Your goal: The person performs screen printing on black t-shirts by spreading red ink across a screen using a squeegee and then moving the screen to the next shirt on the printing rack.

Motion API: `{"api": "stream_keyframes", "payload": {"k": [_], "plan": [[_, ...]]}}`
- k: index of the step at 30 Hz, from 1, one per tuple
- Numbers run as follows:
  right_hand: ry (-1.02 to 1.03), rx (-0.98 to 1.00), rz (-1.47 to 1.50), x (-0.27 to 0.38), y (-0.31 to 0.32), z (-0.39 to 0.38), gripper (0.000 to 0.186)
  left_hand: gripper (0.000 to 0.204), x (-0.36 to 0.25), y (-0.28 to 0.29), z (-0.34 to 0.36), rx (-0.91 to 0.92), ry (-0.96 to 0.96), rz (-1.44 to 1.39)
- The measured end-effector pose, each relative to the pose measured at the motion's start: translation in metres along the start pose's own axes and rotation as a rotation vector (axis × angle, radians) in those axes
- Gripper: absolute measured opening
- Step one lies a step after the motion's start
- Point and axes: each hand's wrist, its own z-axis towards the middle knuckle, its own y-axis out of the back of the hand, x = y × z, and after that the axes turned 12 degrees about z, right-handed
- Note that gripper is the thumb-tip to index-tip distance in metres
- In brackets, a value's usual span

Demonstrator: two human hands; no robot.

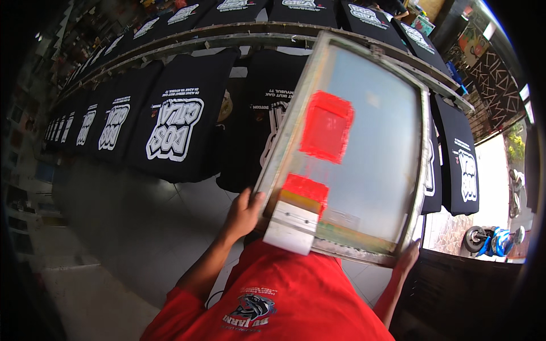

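Note:
A large screen printing frame (392, 153) is held tilted in front of my body, with a pale mesh and worn, light-coloured edges. Two patches of red ink (327, 128) lie on its left part. A squeegee (293, 221) with a white handle and a brownish blade rests at the near left end, its blade against the lower red patch. My left hand (244, 214) is closed on the frame's left edge near the squeegee. At the near right corner my right hand (407, 257) grips the frame too; most of its fingers are hidden behind the edge.
Black T-shirts with white prints, such as one left of the frame (176, 119), lie in a row along a long rack (250, 38). A second row lies beyond it. A blue motorbike (495, 241) stands outside at the right. Grey tiled floor (142, 210) spreads at left.

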Motion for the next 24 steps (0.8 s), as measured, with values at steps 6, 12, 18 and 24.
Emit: {"api": "stream_keyframes", "payload": {"k": [6, 12, 18, 24], "plan": [[-0.096, 0.192, 0.162, 0.068, -0.098, -0.043, 0.056, 0.035, 0.091, 0.062, -0.018, -0.115, 0.094, -0.014], [-0.096, 0.275, -0.075, 0.102, -0.14, -0.052, 0.062, 0.037, 0.131, 0.077, -0.015, -0.132, 0.185, -0.092], [-0.117, 0.293, -0.132, 0.113, -0.167, -0.044, 0.061, 0.039, 0.16, 0.077, 0.02, -0.103, 0.209, -0.115], [-0.074, 0.267, -0.153, 0.127, -0.189, -0.043, 0.063, 0.04, 0.153, 0.081, 0.038, -0.118, 0.248, -0.186]]}}
